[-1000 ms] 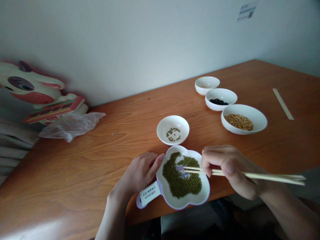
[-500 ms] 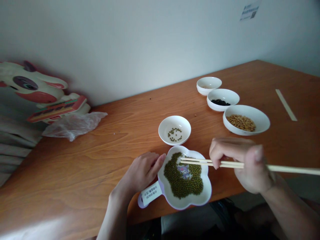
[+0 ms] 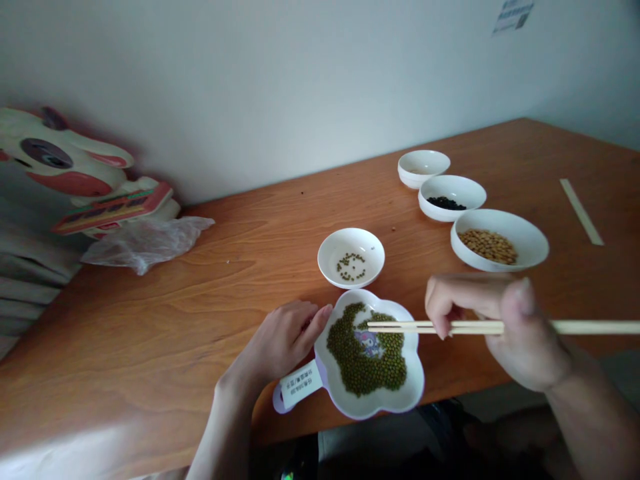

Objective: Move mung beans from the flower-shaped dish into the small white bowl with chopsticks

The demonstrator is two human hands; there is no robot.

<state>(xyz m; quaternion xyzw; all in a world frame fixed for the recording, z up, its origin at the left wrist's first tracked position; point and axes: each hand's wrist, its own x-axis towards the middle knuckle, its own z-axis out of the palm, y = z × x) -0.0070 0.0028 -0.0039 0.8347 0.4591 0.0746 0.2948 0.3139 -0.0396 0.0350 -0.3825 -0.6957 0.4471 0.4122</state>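
Here's the wooden table [image 3: 150, 333] filling the lower view, and at its near edge sits the flower-shaped dish [image 3: 413, 377], handle angled left; the right hand [image 3: 525, 347] has its fingers curled closed around the chopsticks, and there's the left hand [image 3: 285, 337], loosely bent, thumb at the dish's rim, though whether it grips I can't tell; just beyond, a small white bowl [image 3: 330, 257]; the chopsticks [image 3: 400, 326] reach over the dish, tips close together; and below, green beans [image 3: 347, 360] ring the printed cartoon
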